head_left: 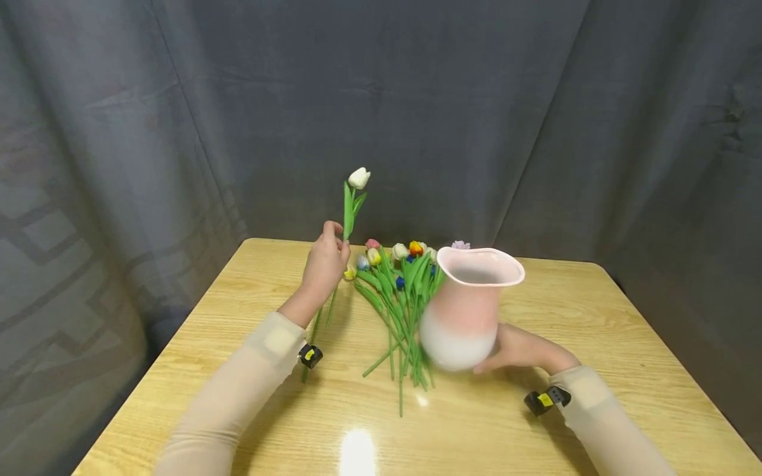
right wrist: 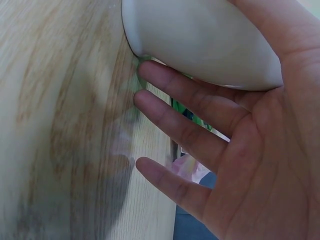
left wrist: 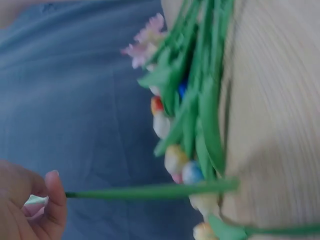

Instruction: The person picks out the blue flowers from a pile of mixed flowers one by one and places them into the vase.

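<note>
In the head view my left hand [head_left: 326, 264] pinches the green stem of a white tulip [head_left: 360, 178], held upright above the table's left half. The left wrist view shows its stem [left wrist: 145, 192] running out from the fingers. My right hand [head_left: 514, 347] holds a pink-and-white vase [head_left: 464, 311] low on its right side. In the right wrist view the vase [right wrist: 200, 42] lies between thumb and index finger, while the other fingers spread apart. Between the hands lies a pile of tulips [head_left: 411, 291] in several colours, stems toward me.
The wooden table [head_left: 286, 423] has a grey curtain [head_left: 381, 119] behind it. A yellow tulip [head_left: 350, 272] lies left of the pile, partly behind my left hand. A pale purple flower [head_left: 460, 244] shows behind the vase rim.
</note>
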A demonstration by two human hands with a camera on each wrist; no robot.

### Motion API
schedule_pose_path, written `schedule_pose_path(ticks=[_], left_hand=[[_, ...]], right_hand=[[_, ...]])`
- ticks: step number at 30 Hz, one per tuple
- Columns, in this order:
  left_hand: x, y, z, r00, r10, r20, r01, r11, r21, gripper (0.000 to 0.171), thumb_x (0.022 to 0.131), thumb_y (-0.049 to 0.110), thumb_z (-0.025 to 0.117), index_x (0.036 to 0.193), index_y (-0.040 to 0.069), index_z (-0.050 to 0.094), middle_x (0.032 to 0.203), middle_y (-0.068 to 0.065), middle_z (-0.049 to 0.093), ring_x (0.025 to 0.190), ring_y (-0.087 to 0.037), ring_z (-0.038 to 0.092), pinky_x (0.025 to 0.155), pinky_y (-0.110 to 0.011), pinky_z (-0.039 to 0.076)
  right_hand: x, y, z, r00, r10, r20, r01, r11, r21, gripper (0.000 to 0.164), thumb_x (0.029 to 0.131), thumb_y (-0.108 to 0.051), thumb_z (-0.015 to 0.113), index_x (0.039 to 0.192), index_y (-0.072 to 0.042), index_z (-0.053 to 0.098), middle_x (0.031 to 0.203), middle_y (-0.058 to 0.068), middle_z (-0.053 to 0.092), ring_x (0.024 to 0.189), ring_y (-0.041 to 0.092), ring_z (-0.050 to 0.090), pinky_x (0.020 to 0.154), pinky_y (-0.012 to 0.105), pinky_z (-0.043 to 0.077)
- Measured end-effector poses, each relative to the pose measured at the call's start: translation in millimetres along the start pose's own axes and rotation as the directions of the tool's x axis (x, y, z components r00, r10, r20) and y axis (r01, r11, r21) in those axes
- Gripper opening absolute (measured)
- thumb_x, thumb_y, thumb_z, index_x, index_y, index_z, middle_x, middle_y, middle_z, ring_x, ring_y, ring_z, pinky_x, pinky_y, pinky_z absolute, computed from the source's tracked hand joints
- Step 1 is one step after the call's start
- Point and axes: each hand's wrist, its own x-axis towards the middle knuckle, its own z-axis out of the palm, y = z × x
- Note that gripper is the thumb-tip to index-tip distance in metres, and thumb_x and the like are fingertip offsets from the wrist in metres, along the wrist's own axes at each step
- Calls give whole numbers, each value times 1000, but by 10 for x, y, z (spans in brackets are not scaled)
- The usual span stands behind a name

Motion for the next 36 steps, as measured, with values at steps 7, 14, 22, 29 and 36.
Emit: schedule_pose_path(ticks=[7, 14, 22, 29, 36], left_hand=[[-14, -290, -46, 993, -89, 75, 80, 990, 120, 42, 98, 10, 53, 138, 3, 42, 91, -14, 65, 63, -20, 63, 48, -27, 48], [-88, -621, -49, 971, -154, 183, 104, 962, 254, 48, 95, 3, 55, 141, -1, 41, 101, -24, 66, 71, -27, 67, 53, -29, 53], [-174, -875, -42, 933, -245, 262, 161, 939, 304, 46, 95, 0, 50, 140, -4, 42, 103, -26, 67, 65, -22, 66, 47, -23, 50], [-188, -939, -32, 892, -325, 313, 238, 928, 286, 43, 97, 3, 51, 139, -5, 43, 91, -22, 68, 49, -13, 60, 43, -21, 47], [-212, -1025, -36, 851, -379, 363, 292, 917, 272, 43, 97, -1, 48, 140, -5, 44, 102, -27, 66, 45, -10, 56, 43, -20, 44]], right_hand=[[9, -13, -4, 1000, 3, 1, -3, 1000, 11, 81, 71, -33, 85, 138, -10, 46, 133, 7, 57, 121, 16, 53, 106, 37, 40], [25, -10, 7, 1000, 2, 3, -2, 1000, 13, 84, 71, -31, 85, 140, -9, 44, 135, 8, 56, 123, 19, 52, 108, 41, 38], [15, -42, 14, 1000, 14, 8, -15, 1000, 15, 83, 71, -32, 85, 140, -8, 44, 134, 9, 56, 122, 22, 53, 108, 45, 38], [5, -70, -8, 1000, 4, 3, -4, 1000, 7, 83, 71, -33, 85, 139, -9, 44, 133, 7, 57, 121, 16, 53, 107, 39, 40], [-2, -61, 12, 1000, 13, -4, -13, 1000, 3, 84, 71, -33, 86, 139, -7, 44, 133, 7, 57, 120, 17, 54, 107, 38, 40]])
